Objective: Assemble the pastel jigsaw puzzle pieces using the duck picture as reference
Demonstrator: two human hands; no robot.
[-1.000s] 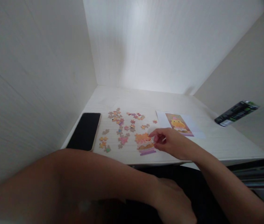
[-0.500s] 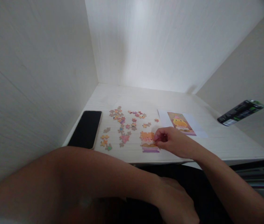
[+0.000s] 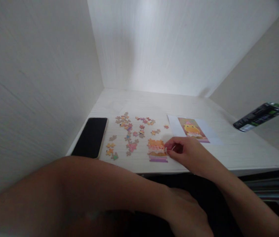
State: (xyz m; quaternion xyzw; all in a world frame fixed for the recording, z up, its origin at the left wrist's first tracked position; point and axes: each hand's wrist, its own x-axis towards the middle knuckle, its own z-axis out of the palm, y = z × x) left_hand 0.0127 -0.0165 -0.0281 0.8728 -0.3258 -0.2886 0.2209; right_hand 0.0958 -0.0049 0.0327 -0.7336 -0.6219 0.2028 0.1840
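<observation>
A partly joined jigsaw puzzle, orange at the top, pink and tan in the middle and purple at the bottom, lies near the table's front edge. At its right edge my right hand is closed in a pinch, thumb and forefinger on a small puzzle piece mostly covered by the fingertips. Below the table edge, over dark clothing, rests my left hand; its fingers run out of the picture. Loose puzzle pieces are spread to the left of the joined part.
A printed sheet with a yellow duck-like figure lies behind my right hand. To the left is a black-screened phone. A dark can is at the right. White panels enclose the table.
My right hand has shifted slightly right, uncovering more of the joined puzzle's right edge. The left hand stays nearly still. The view has moved a little.
</observation>
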